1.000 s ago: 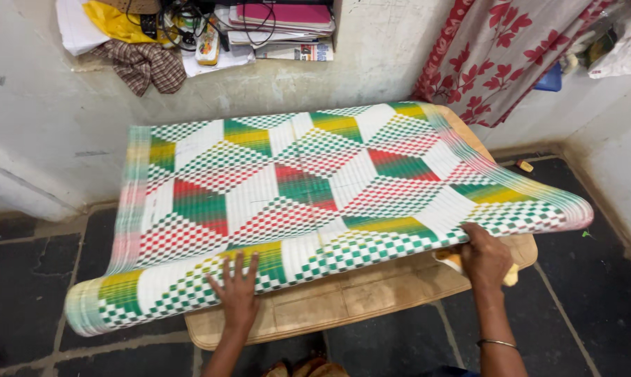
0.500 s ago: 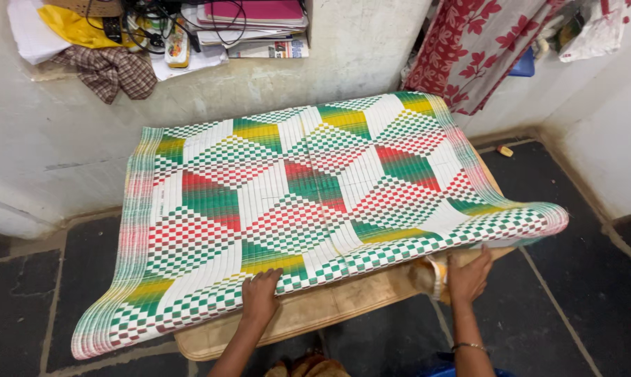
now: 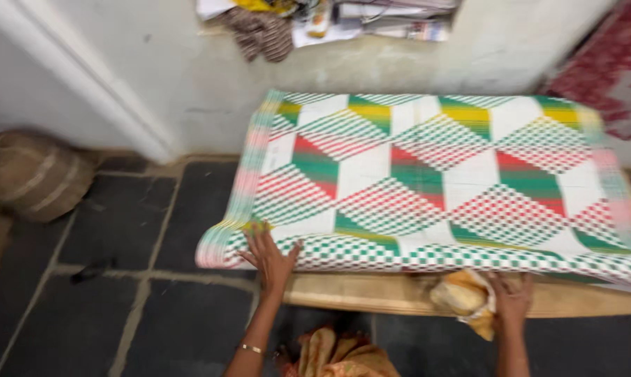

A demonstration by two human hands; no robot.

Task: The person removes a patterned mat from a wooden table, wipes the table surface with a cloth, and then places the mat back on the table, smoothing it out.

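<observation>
Dark stone floor (image 3: pixel 120 230) and a pale plastered wall (image 3: pixel 155 77) framing the scene, with a low wooden table (image 3: pixel 371 297) at the middle. Lying spread over that table: a woven plastic mat (image 3: pixel 427 181) in white, green, red and yellow checks, mostly flat already, its near edge curling over the table's front rim. Pressing down flat on the near left corner of the mat: the left hand (image 3: pixel 270 255), fingers splayed and open, palm on the weave, a thin bangle at the wrist. Reaching under the overhanging near edge, further along: the right hand (image 3: pixel 512 300), fingers partly hidden by the mat, so open or closed cannot be told; touching or just beside it, a yellowish crumpled cloth (image 3: pixel 462 297) on the table's front. Judging by the lie of things, spreading largely done, with only the front edge left to smooth or tuck. Beyond the hands, against the wall: a shelf of papers and clutter (image 3: pixel 329 21). Off past the left hand: a brown sack (image 3: pixel 32 174) on the floor. Past the right hand, far corner: red patterned fabric (image 3: pixel 609 77) hanging.
</observation>
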